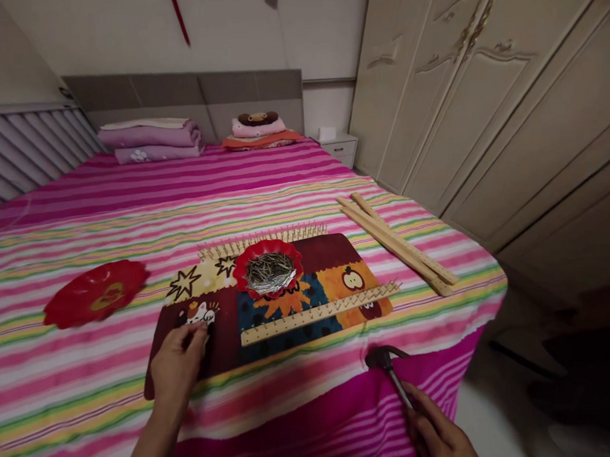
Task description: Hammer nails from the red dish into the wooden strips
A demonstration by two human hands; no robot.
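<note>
On the right side I had a firm grasp: the right hand (435,430) was closed around the handle of a hammer (392,376), its head pointing forward at the near edge of the bed, though whether it rested on the cloth I couldn't make out. The left hand (178,357) had its fingertips drawn into a pinch over the left end of the placemat (329,253); from my end I couldn't tell whether anything small sat between them. What I measured everything against was the near nail-studded strip (314,315), lying across the front of the mat. Its long axis slanted, the left end closer to me and the right end farther off, by the mat's right edge. The left fingertips were the nearer, just beside that left end but apart from it; the right hand was farther back, with the strip ahead of it and to its left, and the hammer's head short of the strip's right half. Beyond the strip stood a red bowl (239,271) heaped with nails (271,270), partly hiding a second studded strip (234,246). Loose wooden strips (392,239) lay off to the right.
</note>
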